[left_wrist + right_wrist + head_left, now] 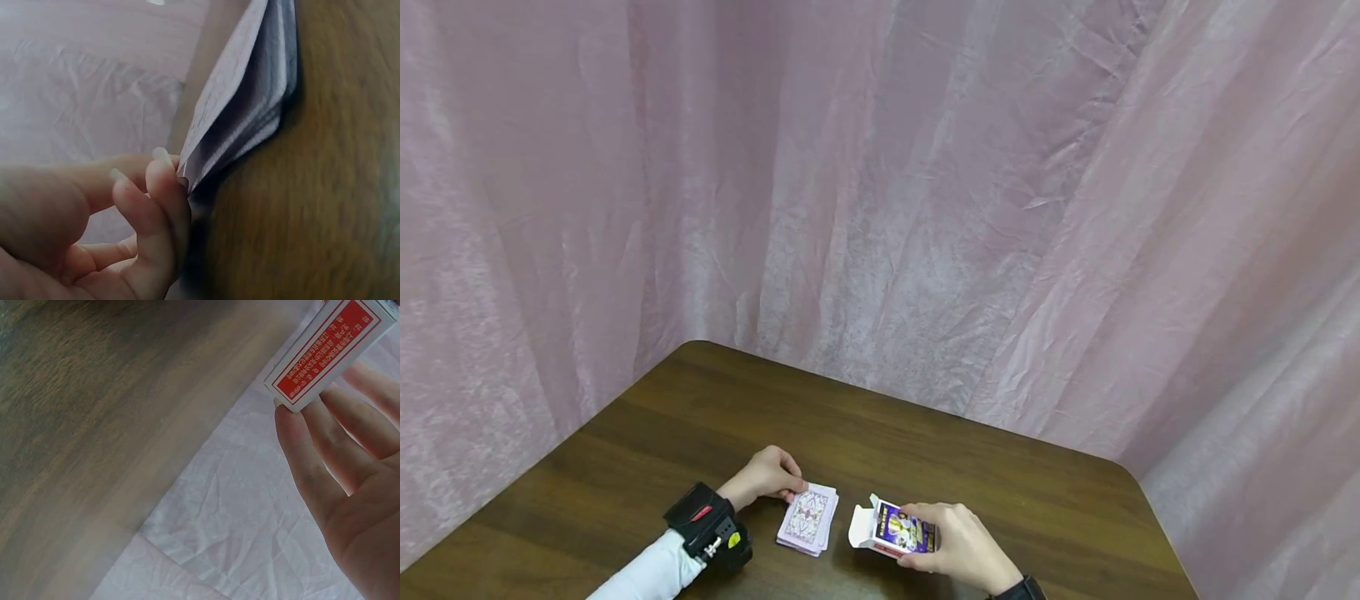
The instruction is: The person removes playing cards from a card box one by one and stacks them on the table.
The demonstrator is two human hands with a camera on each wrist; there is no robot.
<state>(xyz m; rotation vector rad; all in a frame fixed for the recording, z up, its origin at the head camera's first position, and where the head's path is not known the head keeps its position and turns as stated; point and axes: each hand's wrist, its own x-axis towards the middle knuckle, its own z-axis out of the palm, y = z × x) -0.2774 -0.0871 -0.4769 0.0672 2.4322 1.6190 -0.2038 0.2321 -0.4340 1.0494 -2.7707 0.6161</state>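
Observation:
A stack of playing cards (807, 518) with a pale purple patterned back lies on the table. My left hand (767, 475) pinches the stack's far left corner between thumb and fingers. In the left wrist view, the top of the playing cards (228, 81) is lifted at that corner, with a gap above the others. To the right, my right hand (958, 537) grips a purple and white card box (904, 530) by its sides. The box's white flap stands open toward the cards. Its red-and-white printed side (331, 353) shows in the right wrist view; its inside is hidden.
The brown wooden table (880, 417) has rounded far corners and stretches beyond both hands. Pink curtains (850, 208) hang behind it and along both sides. A black wrist device (709, 521) is strapped on the left forearm over a white sleeve (651, 571).

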